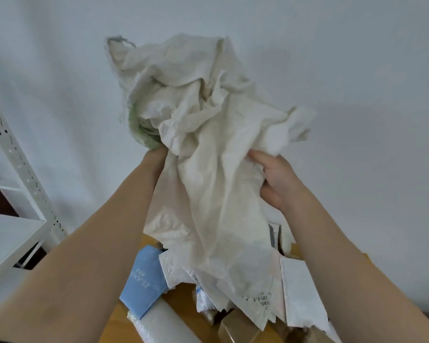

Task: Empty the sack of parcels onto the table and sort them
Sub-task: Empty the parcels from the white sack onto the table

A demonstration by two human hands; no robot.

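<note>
The crumpled white sack [216,154] is held up in mid-air in front of a pale wall [60,82], its loose end hanging down to 6 o'clock over the parcels [174,271]. The right hand [275,179] grips a bunch of the fabric at the sack's 3 o'clock side, thumb and fingers curled round it. The left hand [156,154] goes in behind the folds at 9 o'clock; the cloth hides its fingers, so I cannot tell how it holds.

Below, on the wooden desk [180,297], the heap lies partly covered by the sack: a blue envelope [144,280] at 7 o'clock, a white roll [164,323] just beside it toward the near edge, brown boxes [235,325] at 6 o'clock, and a white mailer [302,293] at 5 o'clock. A white metal shelf [18,206] stands at far 9 o'clock, well apart from the desk's load.
</note>
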